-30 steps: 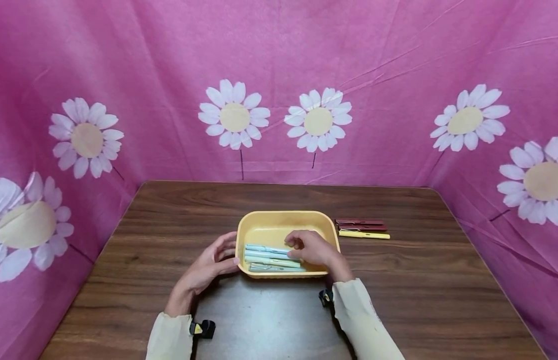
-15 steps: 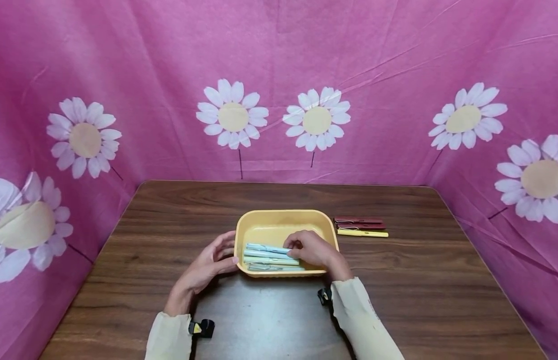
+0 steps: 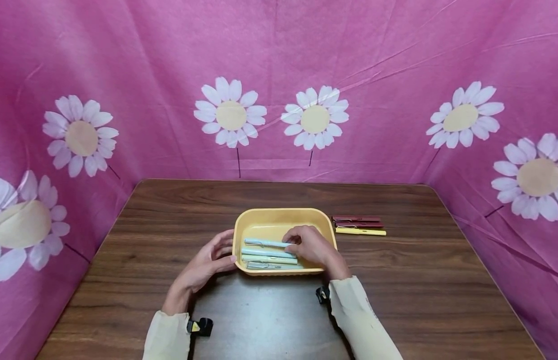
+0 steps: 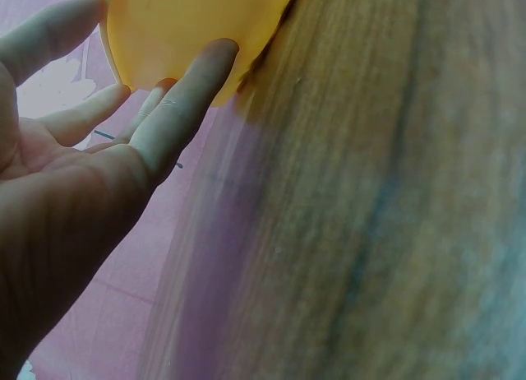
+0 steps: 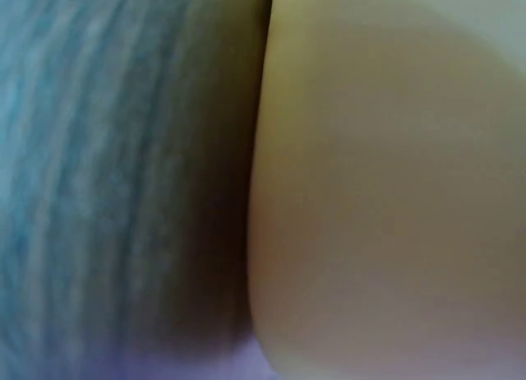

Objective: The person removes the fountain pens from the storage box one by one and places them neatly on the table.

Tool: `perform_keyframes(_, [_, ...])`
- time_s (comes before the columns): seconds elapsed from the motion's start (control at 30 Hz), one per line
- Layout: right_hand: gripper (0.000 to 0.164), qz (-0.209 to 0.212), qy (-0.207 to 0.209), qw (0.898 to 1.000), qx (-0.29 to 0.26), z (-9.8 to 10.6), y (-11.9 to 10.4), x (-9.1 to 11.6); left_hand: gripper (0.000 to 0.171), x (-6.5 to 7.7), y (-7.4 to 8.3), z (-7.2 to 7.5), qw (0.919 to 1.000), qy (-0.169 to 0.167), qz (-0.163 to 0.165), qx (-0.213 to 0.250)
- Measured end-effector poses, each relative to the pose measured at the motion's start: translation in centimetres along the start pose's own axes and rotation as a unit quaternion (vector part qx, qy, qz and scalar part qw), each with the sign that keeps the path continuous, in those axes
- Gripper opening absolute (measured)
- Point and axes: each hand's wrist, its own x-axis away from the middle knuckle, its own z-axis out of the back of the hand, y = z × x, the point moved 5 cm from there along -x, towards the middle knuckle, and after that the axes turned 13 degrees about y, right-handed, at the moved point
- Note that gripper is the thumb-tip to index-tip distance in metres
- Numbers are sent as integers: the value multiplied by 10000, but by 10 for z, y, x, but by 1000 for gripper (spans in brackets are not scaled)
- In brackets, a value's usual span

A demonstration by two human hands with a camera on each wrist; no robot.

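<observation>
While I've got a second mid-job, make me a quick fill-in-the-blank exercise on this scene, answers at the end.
1. The left hand touches the ____ end of the bin, as the person sees it.
2. Of the bin's visible pens, the pale blue pen that the right hand pinches is the ____ (nearest/farthest) from the person.
3. Outside the bin lie dark red pens and one ____ pen.
4. Those lie to the person's ____ of the bin.

Missing words: left; farthest; yellow; right.

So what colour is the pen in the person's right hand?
Pale blue; the pen in the right hand shows best in the head view.
</observation>
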Motion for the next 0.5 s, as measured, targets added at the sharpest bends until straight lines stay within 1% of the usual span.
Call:
perform_keyframes(0.1, [9,32,149,9998,83,1,-1,-1,71,0,-1,0,10000,3,-3,53])
perform_keyframes(0.2, [8,0,157,9998,108,2,0,0,71,0,-1,0,10000,1,-8,68])
perform_keyframes(0.33, [7,-65,293,9993,-229,4,-1,0,72,0,-1,0,10000,-13,-78,48])
perform_keyframes(0.43, [8,-141,483,9972,-559,6,0,0,72,0,-1,0,9999,-24,-149,15])
perform_keyframes(0.5, [9,-153,680,9947,-758,10,0,0,71,0,-1,0,9999,-21,-166,28])
